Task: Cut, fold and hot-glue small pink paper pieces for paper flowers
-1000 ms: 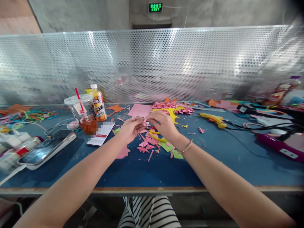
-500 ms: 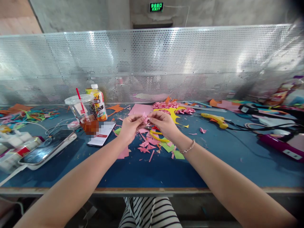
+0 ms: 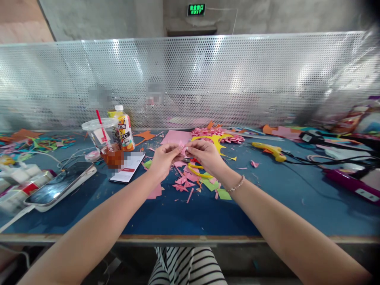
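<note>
Blue table [image 3: 267, 206], fingers pinching small pink paper [image 3: 181, 149]

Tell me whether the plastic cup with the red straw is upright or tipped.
Upright: the plastic cup stands on the blue table with its lid on top, the red straw poking upward.

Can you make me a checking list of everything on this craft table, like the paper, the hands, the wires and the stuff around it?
Surface: blue table, littered with paper bits.
Job's things: small pink paper piece pinched between left hand and right hand; pink scraps and yellow-handled scissors lie under the hands.
Clutter: iced drink cup, juice bottle, phone, yellow glue gun, pink sheet, yellow cutout.
Hands: both closed on the paper piece.
Cables: black cable runs right from the glue gun; white cable at left.
Surroundings: perforated metal screen, green exit sign.
</note>
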